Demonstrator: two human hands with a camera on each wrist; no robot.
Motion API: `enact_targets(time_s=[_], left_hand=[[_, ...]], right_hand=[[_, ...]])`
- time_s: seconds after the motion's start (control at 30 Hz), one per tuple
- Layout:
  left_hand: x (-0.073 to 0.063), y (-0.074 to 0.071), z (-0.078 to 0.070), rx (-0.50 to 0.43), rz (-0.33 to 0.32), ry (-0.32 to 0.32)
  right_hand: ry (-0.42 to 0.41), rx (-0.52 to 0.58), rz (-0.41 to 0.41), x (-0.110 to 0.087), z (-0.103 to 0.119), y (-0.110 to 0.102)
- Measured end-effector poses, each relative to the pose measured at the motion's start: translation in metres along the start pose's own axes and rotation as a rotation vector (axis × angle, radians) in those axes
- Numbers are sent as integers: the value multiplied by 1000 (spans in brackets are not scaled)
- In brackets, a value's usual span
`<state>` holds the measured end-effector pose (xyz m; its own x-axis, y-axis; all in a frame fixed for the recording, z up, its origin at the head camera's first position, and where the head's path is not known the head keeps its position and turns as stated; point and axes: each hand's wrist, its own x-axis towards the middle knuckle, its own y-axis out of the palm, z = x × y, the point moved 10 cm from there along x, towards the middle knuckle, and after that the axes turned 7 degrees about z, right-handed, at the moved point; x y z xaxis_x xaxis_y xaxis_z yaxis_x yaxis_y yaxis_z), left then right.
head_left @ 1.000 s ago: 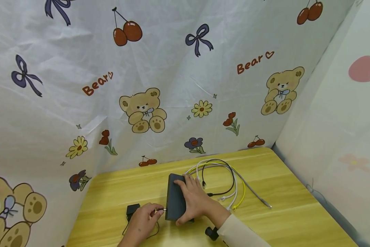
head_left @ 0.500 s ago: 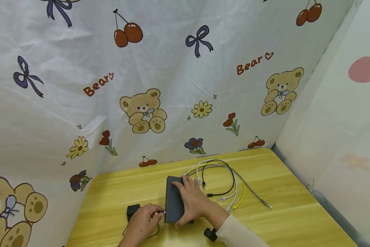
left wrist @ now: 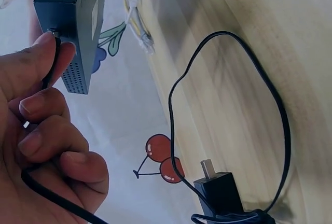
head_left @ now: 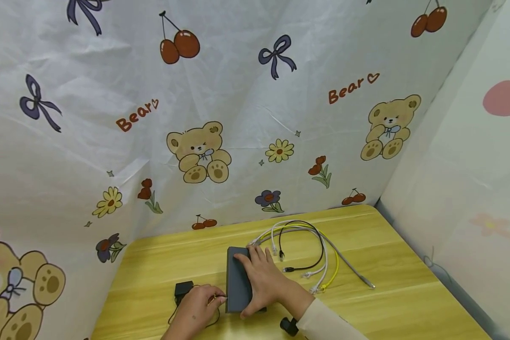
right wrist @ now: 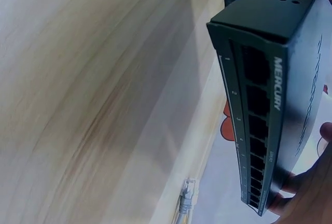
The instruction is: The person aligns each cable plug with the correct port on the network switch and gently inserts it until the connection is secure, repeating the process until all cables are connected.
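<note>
A dark grey network switch (head_left: 238, 285) is held tilted on its side over the table, gripped by my right hand (head_left: 266, 282) with fingers and thumb spread over its broad face. The right wrist view shows a row of numbered ports along the switch (right wrist: 259, 125) and "MERCURY" lettering. My left hand (head_left: 197, 307) pinches the power plug (left wrist: 55, 37) of a thin black cord, its tip at a socket in the perforated side. How deep it sits is hidden by the fingertips. The cord (left wrist: 284, 125) loops to a black power adapter (left wrist: 220, 195) lying on the table.
Behind and right of the switch lie coiled network cables: white (head_left: 325, 264), yellow (head_left: 336, 264), black (head_left: 302, 267) and grey (head_left: 352, 267). The wooden table (head_left: 391, 264) meets a bear-printed cloth wall (head_left: 237, 94) at the back.
The switch and right hand have come down slightly toward the front left. Between plug and switch, the bare metal tip seen earlier no longer shows in the head view.
</note>
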<state>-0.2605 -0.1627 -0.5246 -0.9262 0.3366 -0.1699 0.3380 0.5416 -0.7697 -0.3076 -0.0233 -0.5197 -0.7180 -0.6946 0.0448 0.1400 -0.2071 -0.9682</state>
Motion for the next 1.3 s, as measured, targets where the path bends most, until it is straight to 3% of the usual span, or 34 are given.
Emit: enact_targets(time_s=[0.7,1.07,1.3], left_hand=[[0,16,8,-127,82,-4],[3,25,10,-175,141,-47],[-1,14,4,-263,120,-23]], right_hand=[[-22,-43,-21,1,6,1],[-27,-14,-42,-1,7,2],[-3,10,-40,1,3,2]])
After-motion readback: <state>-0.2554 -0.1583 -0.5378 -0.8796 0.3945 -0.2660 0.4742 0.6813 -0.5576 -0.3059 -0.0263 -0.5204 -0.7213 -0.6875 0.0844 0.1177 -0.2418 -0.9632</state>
